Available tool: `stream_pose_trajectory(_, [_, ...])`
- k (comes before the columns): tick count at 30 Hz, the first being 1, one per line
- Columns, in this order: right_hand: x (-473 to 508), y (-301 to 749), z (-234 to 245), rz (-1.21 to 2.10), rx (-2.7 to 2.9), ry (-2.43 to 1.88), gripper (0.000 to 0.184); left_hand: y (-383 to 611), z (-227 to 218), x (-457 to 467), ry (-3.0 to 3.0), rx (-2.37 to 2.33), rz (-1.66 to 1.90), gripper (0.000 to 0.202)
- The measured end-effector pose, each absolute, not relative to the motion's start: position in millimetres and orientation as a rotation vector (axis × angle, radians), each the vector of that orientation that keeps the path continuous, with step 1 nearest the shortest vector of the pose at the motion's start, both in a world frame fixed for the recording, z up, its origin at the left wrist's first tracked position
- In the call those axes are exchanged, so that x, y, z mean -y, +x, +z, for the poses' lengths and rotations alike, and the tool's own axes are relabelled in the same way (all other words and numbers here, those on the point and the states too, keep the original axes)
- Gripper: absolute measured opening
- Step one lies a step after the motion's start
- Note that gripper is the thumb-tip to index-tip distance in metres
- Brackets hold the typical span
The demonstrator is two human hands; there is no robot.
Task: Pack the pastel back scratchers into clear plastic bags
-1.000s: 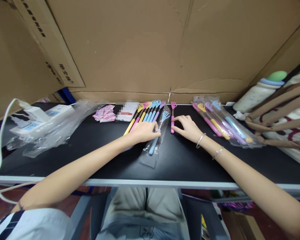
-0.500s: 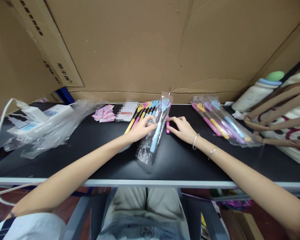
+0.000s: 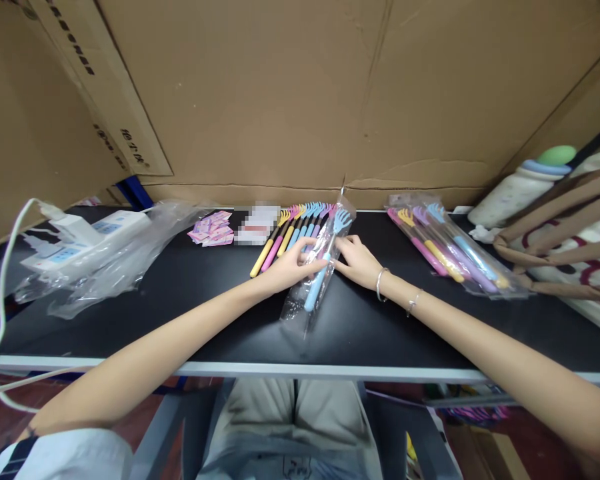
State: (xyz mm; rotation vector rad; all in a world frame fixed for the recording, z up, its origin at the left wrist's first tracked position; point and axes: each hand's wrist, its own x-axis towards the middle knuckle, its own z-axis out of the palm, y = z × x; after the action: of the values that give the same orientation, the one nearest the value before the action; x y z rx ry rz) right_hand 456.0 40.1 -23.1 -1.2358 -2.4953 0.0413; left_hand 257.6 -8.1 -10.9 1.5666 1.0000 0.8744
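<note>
My left hand (image 3: 295, 267) is closed on a light-blue back scratcher (image 3: 311, 293) in a clear plastic bag (image 3: 293, 310), thumb across its handle. The bagged scratcher is tilted, claw end away from me. My right hand (image 3: 359, 262) has its fingers curled at the right side of this bag; what they grip, if anything, is hidden. Behind and left of the bag lies a row of unbagged back scratchers (image 3: 269, 255) in yellow, pink, blue and purple, partly covered by my left hand.
Several bagged back scratchers (image 3: 443, 253) lie to the right, beside a bottle (image 3: 500, 193) and a cloth bag (image 3: 575, 253). Leftward are pink cards (image 3: 213, 229), a partly blurred white packet (image 3: 257, 225), loose plastic (image 3: 115, 267) and a power strip (image 3: 70, 250). Cardboard (image 3: 280, 100) stands behind the table.
The bagged scratcher and my left hand have shifted slightly right. My right hand has moved left to the bag's edge, and the pink handle at its fingertips is no longer plainly visible.
</note>
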Motion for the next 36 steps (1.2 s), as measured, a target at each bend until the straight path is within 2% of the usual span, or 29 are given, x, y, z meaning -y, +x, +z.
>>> stream_pose_trajectory(7, [-36,470,-19,0.322,2.396,-1.218,0.041,260,-15,9,1.551,-0.98,0.91,0.051])
stream_pose_trajectory(14, [-11,464,6,1.201,2.064,-0.921,0.044,262,-9,13,1.584,-0.973,0.911,0.054])
stream_pose_trajectory(18, [-2,451,4,1.469,1.695,-0.965,0.04,264,-11,14,1.626,-0.984,0.919,0.056])
stream_pose_trajectory(30, [-8,450,-7,1.599,1.425,-0.954,0.044,262,-14,10,1.618,-0.868,0.772,0.063])
stream_pose_trajectory(36, [-14,455,-2,1.522,1.44,-0.988,0.039,258,-12,12,1.821,-0.946,0.795,0.048])
